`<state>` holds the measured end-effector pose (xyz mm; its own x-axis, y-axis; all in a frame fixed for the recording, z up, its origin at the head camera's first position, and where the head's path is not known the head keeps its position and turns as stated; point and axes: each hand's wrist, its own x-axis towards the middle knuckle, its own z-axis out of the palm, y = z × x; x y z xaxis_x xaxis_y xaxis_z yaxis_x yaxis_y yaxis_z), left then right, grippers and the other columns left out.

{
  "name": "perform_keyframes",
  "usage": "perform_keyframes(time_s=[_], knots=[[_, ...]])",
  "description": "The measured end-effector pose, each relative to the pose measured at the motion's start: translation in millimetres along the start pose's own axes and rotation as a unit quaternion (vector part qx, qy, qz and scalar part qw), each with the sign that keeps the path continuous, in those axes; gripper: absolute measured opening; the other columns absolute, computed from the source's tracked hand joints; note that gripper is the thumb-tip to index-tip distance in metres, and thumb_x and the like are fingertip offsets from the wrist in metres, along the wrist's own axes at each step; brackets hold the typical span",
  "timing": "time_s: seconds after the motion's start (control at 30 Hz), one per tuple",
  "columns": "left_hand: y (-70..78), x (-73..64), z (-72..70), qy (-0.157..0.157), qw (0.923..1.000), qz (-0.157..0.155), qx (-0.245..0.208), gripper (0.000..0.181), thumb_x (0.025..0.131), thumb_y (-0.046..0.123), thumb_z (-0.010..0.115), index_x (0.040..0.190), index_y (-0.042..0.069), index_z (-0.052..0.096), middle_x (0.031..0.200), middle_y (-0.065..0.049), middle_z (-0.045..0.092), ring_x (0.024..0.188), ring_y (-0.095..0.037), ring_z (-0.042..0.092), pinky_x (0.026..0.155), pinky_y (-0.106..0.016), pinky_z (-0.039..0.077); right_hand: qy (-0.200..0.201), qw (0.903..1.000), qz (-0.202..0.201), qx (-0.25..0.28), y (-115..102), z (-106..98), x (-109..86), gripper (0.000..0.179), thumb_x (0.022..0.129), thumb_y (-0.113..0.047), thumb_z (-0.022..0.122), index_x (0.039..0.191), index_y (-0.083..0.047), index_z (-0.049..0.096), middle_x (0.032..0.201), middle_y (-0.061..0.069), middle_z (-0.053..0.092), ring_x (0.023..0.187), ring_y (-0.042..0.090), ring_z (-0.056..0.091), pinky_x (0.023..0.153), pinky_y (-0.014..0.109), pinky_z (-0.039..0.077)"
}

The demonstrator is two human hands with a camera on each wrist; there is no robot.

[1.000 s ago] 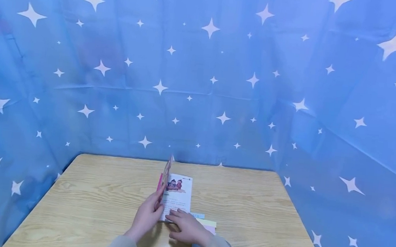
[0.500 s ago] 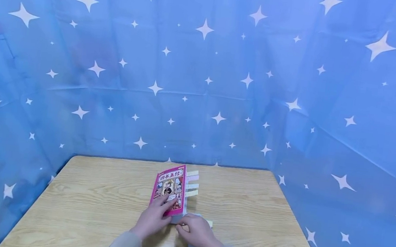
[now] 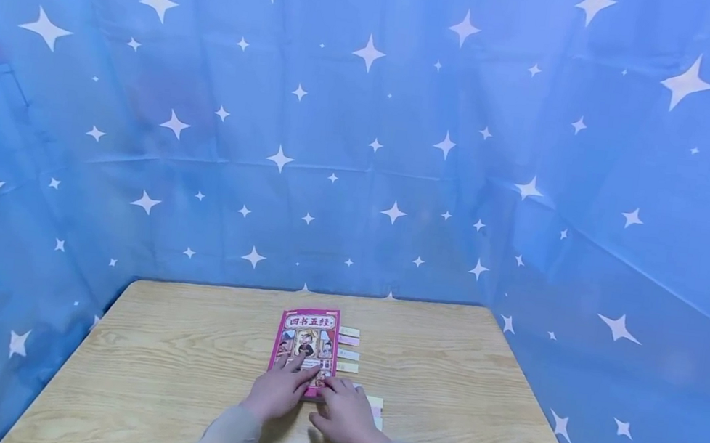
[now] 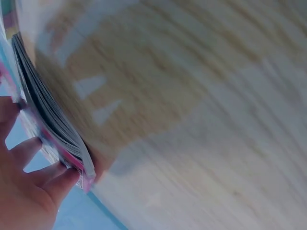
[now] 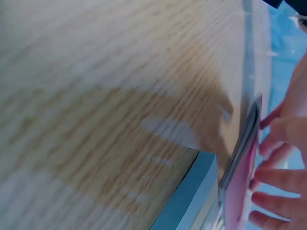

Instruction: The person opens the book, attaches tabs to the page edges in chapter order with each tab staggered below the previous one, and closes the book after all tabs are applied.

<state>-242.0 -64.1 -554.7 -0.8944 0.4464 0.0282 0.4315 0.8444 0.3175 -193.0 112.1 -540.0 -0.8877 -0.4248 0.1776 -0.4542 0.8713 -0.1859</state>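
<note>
A thick pink book [image 3: 311, 317] with cartoon figures on its cover lies closed near the middle of the table. My left hand [image 3: 278, 392] rests on the lower part of the cover, fingers spread; its fingers [image 4: 60, 179] lie over the cover in the left wrist view, beside the page edges. At the book's lower right corner, my right hand [image 3: 346, 418] touches the cover with its fingertips, and the right wrist view shows these fingers [image 5: 276, 203] loosely extended along the book. Several pale sticky tabs [image 3: 348, 355] stick out from the book's right edge.
Sticky note strips [image 3: 376, 404] in yellow and pink lie right of the book, partly hidden by my right hand; a blue strip [image 5: 187, 196] shows in the right wrist view. The wooden table [image 3: 454, 386] meets a blue star-patterned curtain [image 3: 364, 142] behind.
The book was open with its cover side raised by my left hand; it has come down closed. My left hand now lies on the cover, and my right hand has moved slightly to the right.
</note>
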Motion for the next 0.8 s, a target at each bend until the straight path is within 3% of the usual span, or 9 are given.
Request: perform_keyframes(time_s=[0.23,0.37,0.8], knots=[[3.7,1.1,3.1,-0.004,0.9983,-0.017,0.055,0.039,0.096,0.028,0.056,0.135,0.03,0.058,0.149,-0.01,0.042,0.133,-0.048,0.035,0.094,-0.065,0.042,-0.068,0.9977,0.0,0.001,-3.0,5.4,7.5,0.06,0.084,-0.052,0.066,0.127,-0.01,0.063,0.141,0.012,0.051,0.128,0.029,0.048,0.097,0.063,0.041],[5.9,1.9,4.5,-0.014,0.9972,-0.024,0.069,0.04,0.096,0.029,0.055,0.136,0.03,0.057,0.148,-0.011,0.043,0.133,-0.048,0.035,0.099,-0.063,0.039,-0.082,0.9966,-0.005,-0.002,-4.2,9.0,9.2,0.062,0.083,-0.053,0.066,0.127,-0.01,0.063,0.139,0.011,0.053,0.126,0.027,0.05,0.096,0.06,0.043],[-3.0,-7.0,-2.3,-0.019,0.9985,-0.051,-0.011,0.037,0.095,0.024,0.057,0.131,0.028,0.062,0.147,-0.012,0.044,0.134,-0.05,0.032,0.098,-0.068,0.035,-0.077,0.9968,-0.021,0.008,-12.3,15.3,12.5,0.06,0.082,-0.049,0.068,0.128,-0.011,0.063,0.139,0.009,0.054,0.126,0.026,0.051,0.093,0.062,0.045]])
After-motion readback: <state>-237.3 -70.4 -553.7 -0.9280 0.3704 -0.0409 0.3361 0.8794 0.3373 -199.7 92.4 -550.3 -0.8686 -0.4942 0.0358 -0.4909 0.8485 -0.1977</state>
